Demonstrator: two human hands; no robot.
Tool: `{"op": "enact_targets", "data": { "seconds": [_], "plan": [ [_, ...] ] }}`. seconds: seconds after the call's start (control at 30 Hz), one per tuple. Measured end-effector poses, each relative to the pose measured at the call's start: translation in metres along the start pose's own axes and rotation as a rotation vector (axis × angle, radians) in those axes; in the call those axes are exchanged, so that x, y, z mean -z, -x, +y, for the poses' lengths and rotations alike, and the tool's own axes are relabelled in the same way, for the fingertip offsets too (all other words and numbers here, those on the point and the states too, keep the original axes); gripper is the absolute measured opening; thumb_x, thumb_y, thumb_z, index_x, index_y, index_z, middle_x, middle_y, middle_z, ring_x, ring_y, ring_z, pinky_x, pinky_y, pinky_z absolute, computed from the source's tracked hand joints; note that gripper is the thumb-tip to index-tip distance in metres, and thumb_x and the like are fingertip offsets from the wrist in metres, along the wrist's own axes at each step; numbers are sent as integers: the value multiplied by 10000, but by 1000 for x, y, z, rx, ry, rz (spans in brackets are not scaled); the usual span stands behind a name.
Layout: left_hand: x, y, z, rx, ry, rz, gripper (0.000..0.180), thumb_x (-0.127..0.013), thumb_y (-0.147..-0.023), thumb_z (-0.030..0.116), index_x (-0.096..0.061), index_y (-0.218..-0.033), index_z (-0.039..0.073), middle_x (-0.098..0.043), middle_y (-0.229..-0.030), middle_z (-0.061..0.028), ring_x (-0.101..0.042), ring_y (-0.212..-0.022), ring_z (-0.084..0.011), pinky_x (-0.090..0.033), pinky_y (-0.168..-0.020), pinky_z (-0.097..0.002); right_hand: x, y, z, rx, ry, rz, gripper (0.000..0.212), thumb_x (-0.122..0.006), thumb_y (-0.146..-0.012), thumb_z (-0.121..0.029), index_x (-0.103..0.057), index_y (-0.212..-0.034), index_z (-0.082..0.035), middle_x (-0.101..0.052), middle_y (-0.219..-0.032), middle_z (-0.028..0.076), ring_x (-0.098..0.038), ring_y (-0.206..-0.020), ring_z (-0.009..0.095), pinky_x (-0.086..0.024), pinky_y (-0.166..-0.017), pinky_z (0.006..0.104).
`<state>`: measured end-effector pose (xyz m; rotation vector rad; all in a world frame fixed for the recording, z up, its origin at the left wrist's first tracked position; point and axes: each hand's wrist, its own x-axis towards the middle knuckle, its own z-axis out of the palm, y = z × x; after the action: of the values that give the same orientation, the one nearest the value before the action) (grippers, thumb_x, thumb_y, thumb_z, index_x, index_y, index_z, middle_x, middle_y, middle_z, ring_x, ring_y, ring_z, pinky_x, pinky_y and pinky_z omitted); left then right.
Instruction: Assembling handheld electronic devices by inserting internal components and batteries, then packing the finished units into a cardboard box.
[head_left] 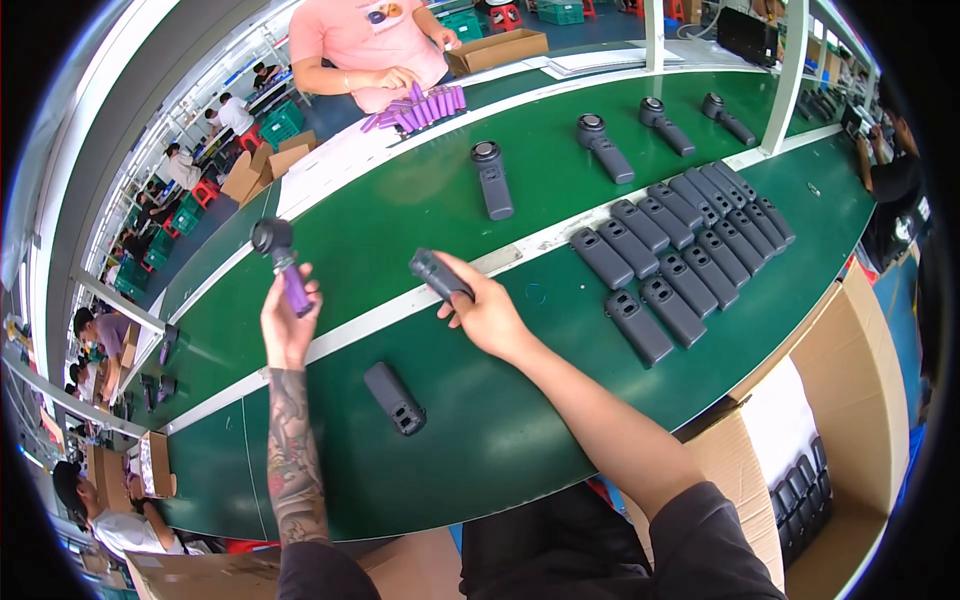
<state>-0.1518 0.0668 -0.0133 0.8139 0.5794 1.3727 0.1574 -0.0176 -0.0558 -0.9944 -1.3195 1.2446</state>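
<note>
My left hand (290, 325) is closed around a small device with a round black head (272, 237) and a purple cylinder (297, 290) below it, held upright over the green table. My right hand (492, 312) grips a dark grey handle casing (432, 272), its end tilted up toward the left, near the white divider strip (365, 322). The fingers partly hide this casing. On the near side of the table, a lone dark grey casing (385, 390) lies between my forearms. Several similar casings (637, 328) lie in rows to my right.
Beyond the strip lie several round-headed grey devices (493, 190). Across the table a person in pink handles purple cylinders (420, 110). An open cardboard box (870, 350) at lower right holds more casings (803, 505). White posts (787, 75) rise from the table.
</note>
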Motion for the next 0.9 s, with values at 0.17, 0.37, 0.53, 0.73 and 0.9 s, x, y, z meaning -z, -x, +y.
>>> {"op": "enact_targets", "data": {
  "seconds": [0.17, 0.37, 0.53, 0.73, 0.9],
  "plan": [
    [-67, 12, -46, 148, -182, -155, 434, -476, -1064, 379, -524, -1297, 17, -622, -963, -94, -598, -705, -146, -519, -618, -256, -10, -6, -9, -69, -342, 5, 340, -507, -948, -6, -563, -1280, -54, -654, -1118, 84, -631, -831, 147, -504, -702, 283],
    [-117, 32, -91, 43, -304, -2, 424, -412, -1093, 355, -515, -1331, 20, -647, -1110, -125, -667, -922, -177, -559, -811, -292, -12, -1, -10, 168, -182, 118, 409, -547, -923, -3, -527, -1323, -84, -642, -1160, 103, -648, -875, 189, -518, -694, 308],
    [-115, 40, -94, 64, -222, -60, 431, -392, -1099, 333, -492, -1378, 20, -604, -1272, -141, -620, -1119, -205, -506, -1007, -339, -21, 8, -18, 355, 427, 245, 451, -617, -895, -38, -524, -1330, -113, -614, -1219, 133, -669, -909, 270, -543, -741, 346],
    [-118, 47, -99, 121, -155, -111, 416, -407, -1097, 295, -475, -1407, 26, -558, -1370, -138, -560, -1225, -208, -456, -1075, -360, -30, 7, -6, 468, 550, 278, 501, -662, -877, -94, -518, -1355, -136, -603, -1261, 149, -681, -946, 358, -565, -782, 408],
    [-122, 50, -101, 106, -206, -123, 401, -470, -1078, 222, -457, -1431, 33, -544, -1406, -125, -539, -1255, -203, -458, -1065, -352, -29, 9, -9, 419, 652, 290, 552, -694, -843, -59, -537, -1368, -127, -622, -1268, 117, -678, -1024, 331, -569, -824, 401]
  ]
}}
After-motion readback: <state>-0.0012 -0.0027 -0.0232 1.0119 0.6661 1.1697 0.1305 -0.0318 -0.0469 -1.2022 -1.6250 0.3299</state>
